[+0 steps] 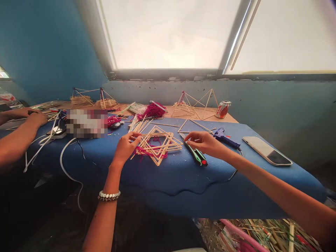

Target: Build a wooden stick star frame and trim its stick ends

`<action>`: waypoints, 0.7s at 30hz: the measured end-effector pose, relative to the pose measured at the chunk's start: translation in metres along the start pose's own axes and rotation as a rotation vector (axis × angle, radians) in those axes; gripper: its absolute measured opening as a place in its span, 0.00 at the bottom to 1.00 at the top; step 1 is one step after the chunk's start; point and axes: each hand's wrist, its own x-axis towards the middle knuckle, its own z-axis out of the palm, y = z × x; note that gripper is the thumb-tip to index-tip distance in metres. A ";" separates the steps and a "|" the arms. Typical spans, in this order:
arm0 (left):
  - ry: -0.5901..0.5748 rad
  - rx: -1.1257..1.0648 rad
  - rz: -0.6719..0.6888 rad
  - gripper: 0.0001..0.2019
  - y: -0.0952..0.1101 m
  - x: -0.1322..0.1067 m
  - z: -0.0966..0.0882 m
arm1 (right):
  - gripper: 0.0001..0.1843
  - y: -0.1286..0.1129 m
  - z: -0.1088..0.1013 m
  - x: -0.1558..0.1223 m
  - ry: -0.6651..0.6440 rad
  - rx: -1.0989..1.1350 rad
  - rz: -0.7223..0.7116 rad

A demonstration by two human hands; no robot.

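A star-shaped lattice of stacked thin wooden sticks (158,161) lies on the blue padded surface, with magenta yarn (143,151) threaded through and around it. My left hand (126,146) is at the lattice's left side, thumb and fingers closed on its stick ends. To the right of the lattice, my right hand (202,142) hovers with thumb and fingertips drawn together. Whatever they pinch, if anything, is too small to make out. Just under those fingers lies a green and black cutter-like tool (196,155), partly covered by the hand.
A blue glue gun (225,137) and a phone (266,150) lie right. Loose sticks (143,124), a stick triangle (194,126) and a yarn bundle (154,110) are behind. Stick pyramids (105,101) and a can (223,109) stand farther back. Another person's arms (21,140) reach in left, near white cables (63,157).
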 end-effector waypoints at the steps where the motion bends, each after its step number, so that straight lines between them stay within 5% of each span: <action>1: -0.020 0.045 -0.007 0.14 0.003 0.008 0.000 | 0.14 -0.002 0.002 0.002 -0.017 0.010 -0.010; 4: -0.087 0.175 -0.021 0.11 0.013 0.029 0.003 | 0.13 -0.011 0.005 0.019 0.037 0.063 -0.058; 7: -0.157 0.267 -0.032 0.14 0.020 0.035 0.010 | 0.15 -0.028 0.008 0.049 0.224 0.147 -0.128; 11: -0.176 0.326 -0.047 0.16 0.026 0.029 0.017 | 0.19 -0.076 0.036 0.078 0.428 0.273 -0.249; 13: -0.164 0.330 -0.034 0.17 0.028 0.025 0.018 | 0.21 -0.104 0.059 0.080 0.352 0.304 -0.341; 16: -0.142 0.307 -0.014 0.17 0.027 0.021 0.020 | 0.27 -0.128 0.084 0.081 -0.031 0.055 -0.590; 21: -0.173 0.215 -0.021 0.16 0.018 0.018 0.022 | 0.18 -0.088 0.072 0.110 -0.007 -0.433 -0.416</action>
